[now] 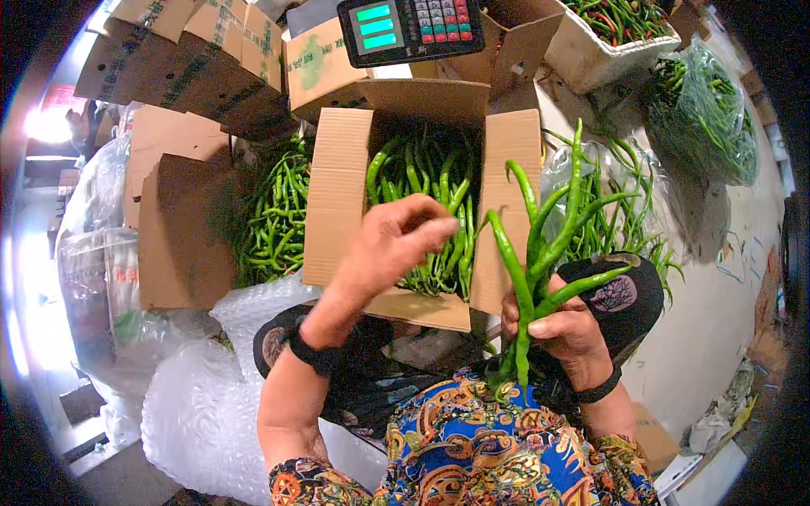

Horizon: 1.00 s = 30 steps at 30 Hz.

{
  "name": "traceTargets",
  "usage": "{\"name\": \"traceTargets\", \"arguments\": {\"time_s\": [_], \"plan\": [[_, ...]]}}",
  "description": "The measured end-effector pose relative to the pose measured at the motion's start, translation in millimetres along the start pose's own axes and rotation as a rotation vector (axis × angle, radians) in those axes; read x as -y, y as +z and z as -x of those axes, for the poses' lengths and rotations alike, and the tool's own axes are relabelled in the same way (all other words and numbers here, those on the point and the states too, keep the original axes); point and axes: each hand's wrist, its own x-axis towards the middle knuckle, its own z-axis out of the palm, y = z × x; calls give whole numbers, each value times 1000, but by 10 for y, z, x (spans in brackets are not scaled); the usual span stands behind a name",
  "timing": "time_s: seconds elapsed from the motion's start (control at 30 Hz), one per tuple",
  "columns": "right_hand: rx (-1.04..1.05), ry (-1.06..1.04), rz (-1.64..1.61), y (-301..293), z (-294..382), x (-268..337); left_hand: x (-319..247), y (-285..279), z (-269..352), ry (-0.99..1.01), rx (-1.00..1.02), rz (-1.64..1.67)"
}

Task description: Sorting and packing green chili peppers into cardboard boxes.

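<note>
My right hand is closed around a bunch of long green chili peppers, held upright just right of the open cardboard box. My left hand is over the box, slightly blurred, its fingers curled with the thumb near the fingertips; whether anything small is between them cannot be told. Below it, long green peppers lie lengthwise inside the box, whose flaps are folded outward. More loose green peppers lie on clear plastic to the right, partly behind the held bunch.
A digital scale display stands beyond the box. Another carton holds green peppers at left, near bubble wrap. A white foam box with red and green peppers and a plastic bag of green peppers are at upper right.
</note>
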Motion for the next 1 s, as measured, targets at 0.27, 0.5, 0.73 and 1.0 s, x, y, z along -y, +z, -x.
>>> {"name": "traceTargets", "arguments": {"time_s": [0.27, 0.5, 0.73, 1.0], "plan": [[55, 38, 45, -5, -105, 76, -237, 105, 119, 843, 60, -576], [-114, -151, -221, -62, -136, 182, -211, -714, 283, -138, -158, -255], [22, -187, -102, 2, -129, 133, 571, -555, 264, -24, -150, -812], [67, -168, -126, 14, -88, 116, 463, -433, 326, -59, -126, -1049]]}}
